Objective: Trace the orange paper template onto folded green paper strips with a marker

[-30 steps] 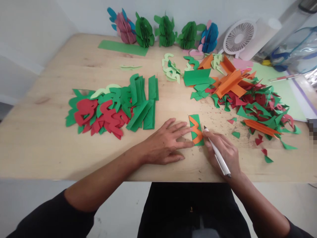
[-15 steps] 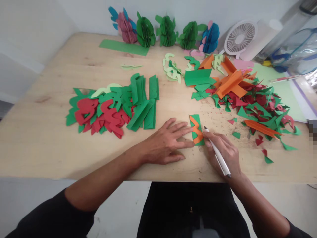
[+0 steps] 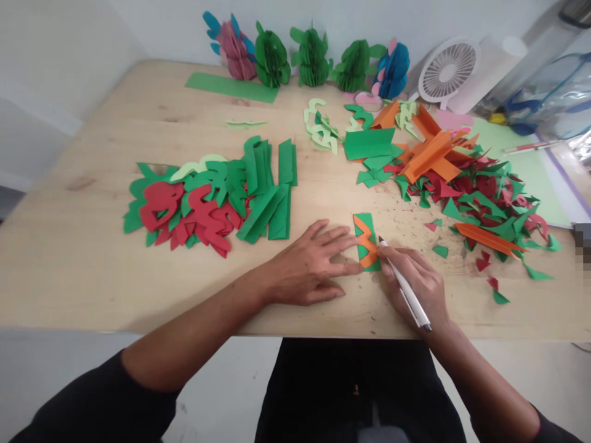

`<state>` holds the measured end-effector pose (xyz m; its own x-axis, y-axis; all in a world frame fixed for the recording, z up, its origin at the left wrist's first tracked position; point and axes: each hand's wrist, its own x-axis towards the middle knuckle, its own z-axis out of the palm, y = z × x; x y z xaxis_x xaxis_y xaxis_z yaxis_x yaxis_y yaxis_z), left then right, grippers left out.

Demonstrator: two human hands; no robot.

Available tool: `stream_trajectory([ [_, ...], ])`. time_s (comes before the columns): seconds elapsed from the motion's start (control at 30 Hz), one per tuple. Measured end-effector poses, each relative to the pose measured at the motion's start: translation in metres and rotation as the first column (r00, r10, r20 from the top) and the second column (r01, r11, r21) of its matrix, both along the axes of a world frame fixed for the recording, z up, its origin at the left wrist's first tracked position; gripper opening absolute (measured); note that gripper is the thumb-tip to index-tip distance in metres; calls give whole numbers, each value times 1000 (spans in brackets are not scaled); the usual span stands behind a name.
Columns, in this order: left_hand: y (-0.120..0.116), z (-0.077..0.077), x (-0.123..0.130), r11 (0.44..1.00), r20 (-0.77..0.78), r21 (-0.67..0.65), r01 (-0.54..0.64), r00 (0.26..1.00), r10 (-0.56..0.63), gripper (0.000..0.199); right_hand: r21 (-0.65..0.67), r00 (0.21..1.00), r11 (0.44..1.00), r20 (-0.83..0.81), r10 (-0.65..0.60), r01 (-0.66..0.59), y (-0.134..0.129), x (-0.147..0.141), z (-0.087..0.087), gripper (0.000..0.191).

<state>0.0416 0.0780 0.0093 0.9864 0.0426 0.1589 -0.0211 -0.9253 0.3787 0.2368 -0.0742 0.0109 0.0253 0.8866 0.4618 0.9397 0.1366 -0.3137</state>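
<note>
Flat on the table, with its fingers spread, lies my left hand point(image 3: 318, 264); its fingertips press on the left edge of an orange wavy paper cutout point(image 3: 368, 251). That cutout rests on a small green paper rectangle point(image 3: 365, 220), whose lower left part is covered by my fingers. My right hand point(image 3: 418, 286) is closed around a white pen point(image 3: 409, 292), its dark tip just right of the green paper's edge. To the left lie folded green paper strips point(image 3: 263, 212) and a heap of red paper cutouts point(image 3: 207, 218) mixed with green ones.
Orange folded papers point(image 3: 434, 154) and a large pile of green and red scraps point(image 3: 489, 191) spread over the right side. Along the wall stand several honeycomb paper figures point(image 3: 311, 58) and a white fan point(image 3: 447, 71). A green paper strip point(image 3: 231, 86) lies at the back left.
The pen tip has shifted very slightly left, toward the green paper's edge. My left hand and the papers stay in place.
</note>
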Motion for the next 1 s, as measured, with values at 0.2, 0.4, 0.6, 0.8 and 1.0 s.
stream_trajectory([
  [0.2, 1, -1, 0, 1000, 0, -5, 7, 1000, -7, 45, 5, 1000, 1000, 23, 7, -7, 0, 0, -1, 25],
  [0.4, 1, 1, 0, 1000, -11, -22, 8, 1000, -8, 43, 13, 999, 1000, 38, 15, -16, 0, 1, -1, 24],
  [0.6, 1, 1, 0, 1000, -5, -27, 12, 1000, -12, 45, 3, 999, 1000, 24, 26, -26, 0, 1, -1, 26],
  [0.8, 1, 0, 0, 1000, 6, -27, 10, 1000, -9, 44, -2, 1000, 1000, 24, 21, -21, -1, 1, -1, 25],
  [1.0, 3, -1, 0, 999, 11, -49, 11, 1000, -10, 43, 2, 998, 1000, 50, 29, -29, -1, 0, 0, 24],
])
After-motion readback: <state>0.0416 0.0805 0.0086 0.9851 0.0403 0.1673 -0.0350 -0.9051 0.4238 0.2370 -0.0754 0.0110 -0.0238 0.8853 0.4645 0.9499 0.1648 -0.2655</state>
